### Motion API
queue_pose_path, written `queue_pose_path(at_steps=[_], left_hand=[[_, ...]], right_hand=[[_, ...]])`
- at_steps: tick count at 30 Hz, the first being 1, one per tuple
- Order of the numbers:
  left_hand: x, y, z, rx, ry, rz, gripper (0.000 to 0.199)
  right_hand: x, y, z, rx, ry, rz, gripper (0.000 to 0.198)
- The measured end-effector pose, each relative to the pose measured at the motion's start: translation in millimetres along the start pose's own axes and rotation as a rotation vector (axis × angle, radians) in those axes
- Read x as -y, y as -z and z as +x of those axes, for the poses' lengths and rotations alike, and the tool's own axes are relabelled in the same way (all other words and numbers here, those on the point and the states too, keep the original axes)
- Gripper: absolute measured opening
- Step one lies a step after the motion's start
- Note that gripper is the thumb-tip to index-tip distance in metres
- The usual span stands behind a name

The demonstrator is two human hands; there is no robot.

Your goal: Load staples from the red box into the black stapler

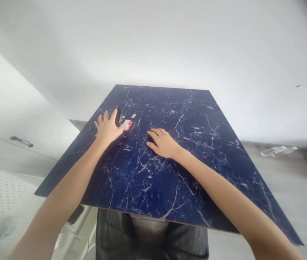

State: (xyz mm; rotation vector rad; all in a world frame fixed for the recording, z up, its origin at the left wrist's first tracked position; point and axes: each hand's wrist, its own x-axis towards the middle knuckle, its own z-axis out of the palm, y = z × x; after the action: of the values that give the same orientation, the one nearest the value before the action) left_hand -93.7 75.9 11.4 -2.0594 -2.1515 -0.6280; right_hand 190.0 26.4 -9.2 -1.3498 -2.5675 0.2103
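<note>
My left hand [108, 127] is on the left part of the blue marbled tabletop [148, 173], its fingers spread. Its index finger lies against a small black item [118, 116], and its thumb reaches the edge of a small red and white box [127, 125]. Just beyond them lies a small pale piece [134, 116]. My right hand [164, 143] rests near the middle of the table, palm down, fingers stretched out and thumb apart. Between that thumb and the fingers is a dark patch; whether it is shadow or an object, I cannot tell.
A pale wall [169, 43] stands behind the table. To the left are a white door with a dark handle [22, 141] and a white perforated stool or chair [4, 195]. A crumpled clear plastic bottle [277, 151] lies on the floor at the right.
</note>
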Motion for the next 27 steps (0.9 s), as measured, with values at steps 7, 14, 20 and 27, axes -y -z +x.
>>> queue_pose_path(at_steps=[7,14,20,27], left_hand=[[18,-14,12,0.055,-0.023,-0.129,0.085],[24,-21,13,0.06,-0.137,-0.215,0.085],[19,-15,12,0.103,-0.193,-0.262,0.086],[14,-12,11,0.064,-0.088,-0.217,0.082]], right_hand=[[8,-17,107,-0.025,-0.081,-0.055,0.06],[7,-22,123,-0.031,0.015,-0.085,0.052],[2,-15,117,-0.051,0.039,-0.099,0.044],[7,-16,149,0.003,0.056,-0.114,0.058]])
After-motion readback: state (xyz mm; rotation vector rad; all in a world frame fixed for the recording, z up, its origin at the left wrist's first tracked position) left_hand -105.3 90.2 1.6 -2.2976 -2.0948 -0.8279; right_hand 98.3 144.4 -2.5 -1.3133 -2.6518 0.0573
